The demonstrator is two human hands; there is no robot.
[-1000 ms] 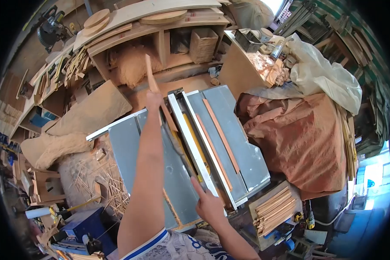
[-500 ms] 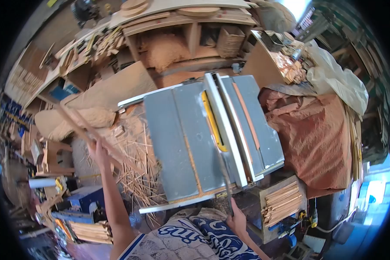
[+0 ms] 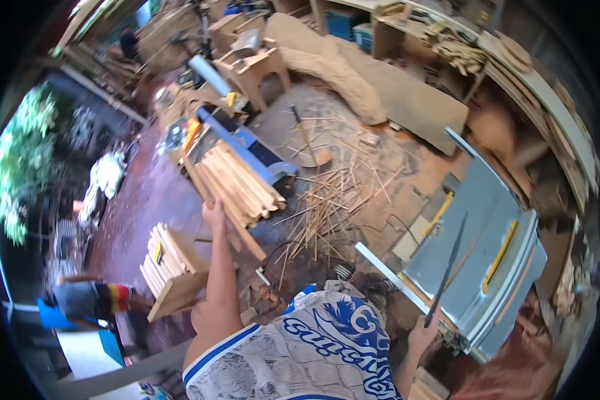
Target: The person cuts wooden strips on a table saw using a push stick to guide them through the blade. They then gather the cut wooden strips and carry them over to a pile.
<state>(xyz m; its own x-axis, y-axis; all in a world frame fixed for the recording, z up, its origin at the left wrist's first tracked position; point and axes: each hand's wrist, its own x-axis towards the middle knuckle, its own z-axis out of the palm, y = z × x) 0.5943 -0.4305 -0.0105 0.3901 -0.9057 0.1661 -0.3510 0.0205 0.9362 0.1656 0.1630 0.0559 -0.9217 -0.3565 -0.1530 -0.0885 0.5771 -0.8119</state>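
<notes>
My left hand (image 3: 213, 215) is closed around a long wooden strip (image 3: 248, 241), held out to the left beside a stack of similar strips (image 3: 237, 180). My right hand (image 3: 423, 333) grips the lower end of a long, thin dark stick (image 3: 451, 267), which slants up over the grey saw table (image 3: 425, 272). A yellow strip-shaped piece (image 3: 500, 257) lies on that table near its fence.
Thin wood offcuts (image 3: 327, 210) litter the floor ahead. A second bundle of strips (image 3: 170, 260) stands on a wooden support at the left, near another person (image 3: 90, 298). A blue machine (image 3: 247, 143) sits beyond the stack. Sawdust-covered boards (image 3: 407, 90) lie farther back.
My view has swung left, so the saw table now lies at the right. My left hand has carried the wood from beside the saw to the strip stack; the dark stick stays in my right.
</notes>
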